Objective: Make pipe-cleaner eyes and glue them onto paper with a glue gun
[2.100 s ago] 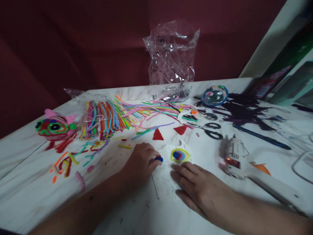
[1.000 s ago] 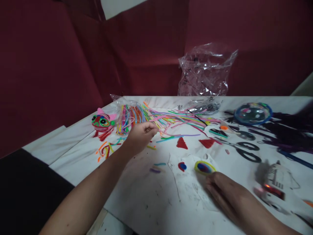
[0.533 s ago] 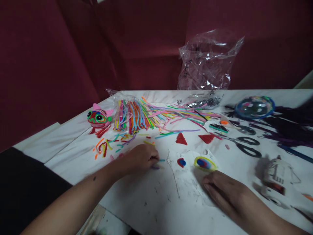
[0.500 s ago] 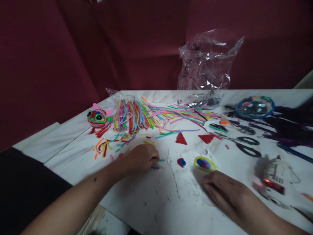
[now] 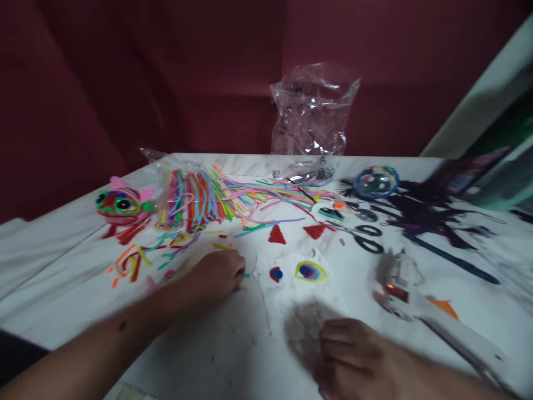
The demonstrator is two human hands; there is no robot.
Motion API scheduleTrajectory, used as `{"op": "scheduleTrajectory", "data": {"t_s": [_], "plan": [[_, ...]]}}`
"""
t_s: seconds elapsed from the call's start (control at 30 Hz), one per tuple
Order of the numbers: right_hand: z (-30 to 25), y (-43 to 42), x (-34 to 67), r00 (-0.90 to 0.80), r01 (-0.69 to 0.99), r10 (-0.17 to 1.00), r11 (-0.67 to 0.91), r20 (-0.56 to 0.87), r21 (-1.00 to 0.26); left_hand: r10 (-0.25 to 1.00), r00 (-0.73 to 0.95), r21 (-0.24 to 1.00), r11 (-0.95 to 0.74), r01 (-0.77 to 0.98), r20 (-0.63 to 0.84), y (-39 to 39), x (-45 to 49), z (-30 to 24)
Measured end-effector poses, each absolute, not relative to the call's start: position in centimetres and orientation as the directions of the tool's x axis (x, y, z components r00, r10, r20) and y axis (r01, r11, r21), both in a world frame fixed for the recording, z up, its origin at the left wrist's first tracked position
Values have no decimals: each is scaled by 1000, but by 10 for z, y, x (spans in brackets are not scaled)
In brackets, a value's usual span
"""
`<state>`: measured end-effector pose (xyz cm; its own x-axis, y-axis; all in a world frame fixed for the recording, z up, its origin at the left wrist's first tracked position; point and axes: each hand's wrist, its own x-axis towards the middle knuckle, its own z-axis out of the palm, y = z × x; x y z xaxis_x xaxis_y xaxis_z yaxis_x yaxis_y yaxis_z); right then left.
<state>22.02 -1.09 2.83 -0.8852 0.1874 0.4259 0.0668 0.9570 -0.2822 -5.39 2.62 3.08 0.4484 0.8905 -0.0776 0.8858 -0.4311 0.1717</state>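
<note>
My left hand rests low on the white table, its fingers curled in beside small bits of cut pipe cleaner; what it holds, if anything, is hidden. My right hand is raised near the front of the paper pattern, fingers folded and slightly blurred, and I cannot make out anything in them. On the pattern lie a yellow-rimmed eye shape with a blue centre and a smaller blue and red piece. Two red triangles lie just behind it.
A pipe-cleaner animal head stands left of bagged pipe cleaners. Scissors lie behind a glue gun with a lit red light. Farther back are a clear plastic bag, a round clear dish and dark purple strands.
The view has turned right, so the table things sit farther left. My right hand has drawn back from the yellow-rimmed eye shape toward me. My left hand stays at the same spot.
</note>
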Motion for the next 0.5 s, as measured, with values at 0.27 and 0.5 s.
{"op": "scheduleTrajectory", "data": {"t_s": [0.27,0.5], "plan": [[13,-7,218,-925,89,151,978,349,-190,912,398,251,-363,897,-102,32,-56,29],[11,-6,218,-915,100,158,980,371,-170,976,205,269,-219,938,78,26,-57,35]]}}
